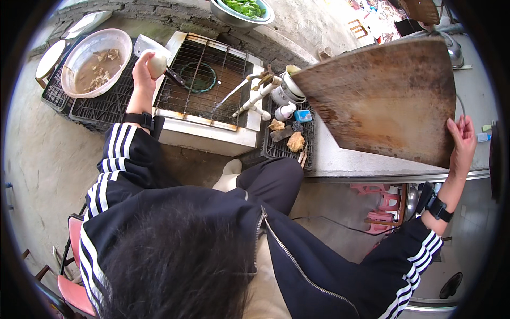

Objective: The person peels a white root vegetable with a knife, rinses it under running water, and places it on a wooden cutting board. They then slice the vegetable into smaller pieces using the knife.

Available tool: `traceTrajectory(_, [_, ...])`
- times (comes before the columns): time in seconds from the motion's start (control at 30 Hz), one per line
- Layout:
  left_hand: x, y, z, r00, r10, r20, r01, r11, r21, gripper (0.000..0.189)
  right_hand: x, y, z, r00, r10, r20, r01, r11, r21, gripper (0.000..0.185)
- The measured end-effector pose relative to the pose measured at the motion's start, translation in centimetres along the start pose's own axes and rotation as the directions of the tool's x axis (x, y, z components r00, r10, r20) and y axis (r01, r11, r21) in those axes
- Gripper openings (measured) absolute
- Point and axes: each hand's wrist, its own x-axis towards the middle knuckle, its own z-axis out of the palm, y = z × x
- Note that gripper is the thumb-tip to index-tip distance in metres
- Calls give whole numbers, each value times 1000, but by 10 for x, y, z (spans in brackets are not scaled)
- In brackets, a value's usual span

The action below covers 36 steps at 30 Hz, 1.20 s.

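My left hand is closed around a pale, round vegetable, close to a cleaver whose dark handle rests at the left edge of the rusty metal grate. On the right, my right hand holds a large worn wooden cutting board at its edge, by what looks like a thin loop. The board is tilted over a white counter. Left of my left hand stands a big plastic basin with murky water and peelings or scraps inside.
Water runs from a tap on white pipes through the grate into a sink. Beside it, a black crate carries sponges, a blue box and bowls. A bowl of greens stands on the wall ledge. Red chairs are lower left.
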Motion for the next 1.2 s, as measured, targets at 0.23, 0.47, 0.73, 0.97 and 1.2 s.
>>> traceTrajectory(0.23, [-30, 53, -40, 998, 13, 68, -4, 992, -130, 40, -22, -72, 133, 982, -100, 159, 57, 965, 254, 26])
traceTrajectory(0.47, [-10, 36, -105, 989, -132, 73, 120, 982, 145, 44, -61, -100, 278, 964, -48, 261, -65, 912, 406, 29])
traceTrajectory(0.73, [10, -18, -144, 974, -221, -44, 219, 887, 406, 41, -89, -110, 319, 973, 23, 231, -116, 911, 397, 28])
traceTrajectory(0.97, [51, -50, -152, 900, -353, -255, 409, 888, 212, 44, -82, -114, 315, 974, 77, 213, -150, 924, 351, 34])
traceTrajectory(1.2, [49, -47, -147, 892, -337, -300, 404, 893, 199, 46, -77, -120, 325, 956, 109, 274, -198, 926, 321, 32])
